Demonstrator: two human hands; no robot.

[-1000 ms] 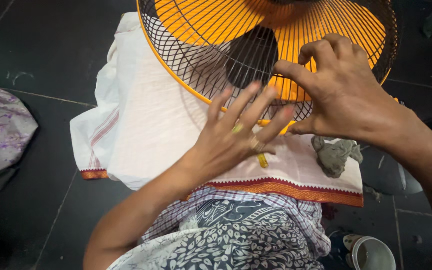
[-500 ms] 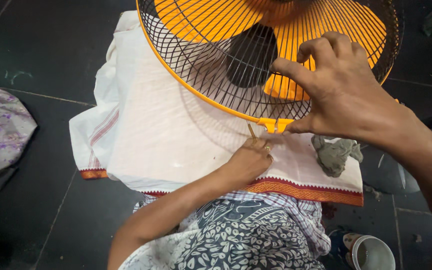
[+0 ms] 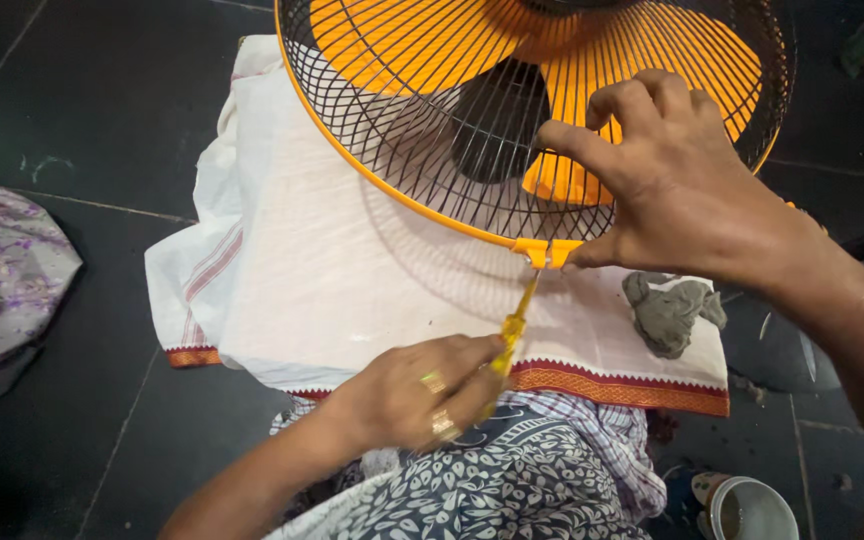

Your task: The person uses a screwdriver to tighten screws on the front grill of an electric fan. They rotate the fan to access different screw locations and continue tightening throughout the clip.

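At fan guard clip [image 3: 548, 252] — left hand [image 3: 414, 392] drives screwdriver [image 3: 512, 330], right hand [image 3: 674, 185] steadies.

The fan guard [image 3: 422, 150] rests on the cloth [image 3: 332, 290] spread over the lap, the right hand [image 3: 682, 180] on its near rim above the clip [image 3: 548, 250], the screwdriver [image 3: 512, 330] rising from the left hand [image 3: 422, 390] to that clip, a rag [image 3: 667, 310] lying right, a cup [image 3: 747, 510] below it.
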